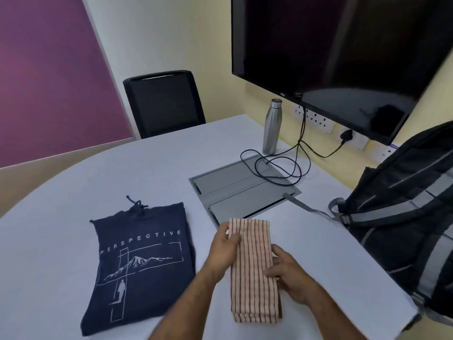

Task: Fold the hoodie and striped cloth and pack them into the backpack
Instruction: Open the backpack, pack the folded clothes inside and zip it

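1. The room has a pale yellow wall with a purple panel; a light grey table fills the view, with a black chair at 11 o'clock and a dark screen at 1 o'clock.
2. The hoodie lies at 9 o'clock of the hands, already folded into a flat rectangle with its print upward, probably put aside so that it is ready for packing.
3. The striped cloth lies in the middle near the table edge, folded into a long narrow strip.
4. The left hand pinches the left edge of the strip with curled fingers; the right hand lies over the right edge, fingers bent on the fabric. I think they hold the layers together for the next fold.
5. The backpack stands at 3 o'clock, well apart from the cloth. I cannot tell if it is open or what is inside.
6. A steel bottle and black cables are at 12 o'clock, beside a grey hatch.
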`<state>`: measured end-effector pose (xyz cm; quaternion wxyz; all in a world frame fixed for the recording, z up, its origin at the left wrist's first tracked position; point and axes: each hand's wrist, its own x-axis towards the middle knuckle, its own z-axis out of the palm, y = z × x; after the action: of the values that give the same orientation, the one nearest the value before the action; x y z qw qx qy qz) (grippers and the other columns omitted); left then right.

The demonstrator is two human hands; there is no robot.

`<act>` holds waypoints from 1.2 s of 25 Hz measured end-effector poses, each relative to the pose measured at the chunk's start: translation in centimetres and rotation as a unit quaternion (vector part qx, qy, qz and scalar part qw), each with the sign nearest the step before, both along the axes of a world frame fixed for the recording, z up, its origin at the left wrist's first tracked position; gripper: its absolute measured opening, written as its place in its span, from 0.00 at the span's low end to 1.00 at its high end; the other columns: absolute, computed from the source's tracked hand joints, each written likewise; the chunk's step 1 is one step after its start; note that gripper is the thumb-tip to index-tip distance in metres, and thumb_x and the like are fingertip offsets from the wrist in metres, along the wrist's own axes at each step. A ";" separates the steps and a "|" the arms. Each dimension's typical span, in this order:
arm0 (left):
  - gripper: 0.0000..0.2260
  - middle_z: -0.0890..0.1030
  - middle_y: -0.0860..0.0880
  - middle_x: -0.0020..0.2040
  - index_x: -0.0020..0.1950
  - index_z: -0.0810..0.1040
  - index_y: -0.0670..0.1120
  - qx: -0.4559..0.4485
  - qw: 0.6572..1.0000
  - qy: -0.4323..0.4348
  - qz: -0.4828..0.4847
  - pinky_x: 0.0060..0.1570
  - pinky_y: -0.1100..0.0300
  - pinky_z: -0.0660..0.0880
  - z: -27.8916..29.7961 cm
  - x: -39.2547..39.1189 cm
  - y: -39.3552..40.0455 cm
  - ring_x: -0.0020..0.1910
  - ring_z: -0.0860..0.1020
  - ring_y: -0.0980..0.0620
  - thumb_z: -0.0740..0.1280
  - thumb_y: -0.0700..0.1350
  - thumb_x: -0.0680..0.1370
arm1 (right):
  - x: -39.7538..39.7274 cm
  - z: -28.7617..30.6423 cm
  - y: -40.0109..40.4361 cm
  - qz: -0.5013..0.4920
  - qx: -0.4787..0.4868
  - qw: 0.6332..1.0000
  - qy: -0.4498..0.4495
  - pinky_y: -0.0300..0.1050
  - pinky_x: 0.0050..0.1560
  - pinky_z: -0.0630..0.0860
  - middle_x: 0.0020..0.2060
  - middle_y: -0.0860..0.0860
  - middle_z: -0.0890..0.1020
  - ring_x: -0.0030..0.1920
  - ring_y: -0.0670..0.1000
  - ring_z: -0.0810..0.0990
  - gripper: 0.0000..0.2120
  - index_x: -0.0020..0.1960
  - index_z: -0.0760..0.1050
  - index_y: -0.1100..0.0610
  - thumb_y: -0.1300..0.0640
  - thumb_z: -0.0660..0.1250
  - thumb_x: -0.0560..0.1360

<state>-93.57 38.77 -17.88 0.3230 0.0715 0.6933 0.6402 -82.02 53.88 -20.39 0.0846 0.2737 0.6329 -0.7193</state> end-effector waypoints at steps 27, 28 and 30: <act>0.32 0.59 0.49 0.79 0.80 0.56 0.53 -0.400 0.859 0.319 -0.006 0.68 0.50 0.70 -6.0 -12.5 -26.4 0.75 0.62 0.49 0.60 0.63 0.79 | -18.7 -3.2 -24.7 0.242 0.573 0.776 0.102 0.55 0.75 0.61 0.79 0.51 0.57 0.76 0.53 0.57 0.28 0.78 0.56 0.49 0.44 0.53 0.80; 0.35 0.50 0.49 0.82 0.82 0.50 0.53 -0.437 0.836 0.328 -0.047 0.72 0.46 0.64 -6.6 -12.2 -26.4 0.78 0.55 0.47 0.53 0.68 0.80 | -18.1 -3.8 -24.9 0.274 0.590 0.755 0.083 0.57 0.78 0.53 0.80 0.52 0.48 0.79 0.55 0.49 0.31 0.80 0.50 0.49 0.38 0.46 0.80; 0.40 0.39 0.50 0.82 0.82 0.38 0.53 -0.487 0.811 0.307 -0.104 0.75 0.39 0.53 -7.5 -11.8 -26.5 0.81 0.45 0.44 0.40 0.73 0.76 | -17.4 -4.6 -24.7 0.301 0.593 0.746 0.031 0.59 0.77 0.41 0.79 0.51 0.37 0.79 0.54 0.37 0.37 0.80 0.38 0.45 0.29 0.34 0.75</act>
<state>-105.38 12.27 -25.41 0.1513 0.1695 0.9656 0.1264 -99.37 29.17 -25.01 0.0975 0.0417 0.9839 -0.1442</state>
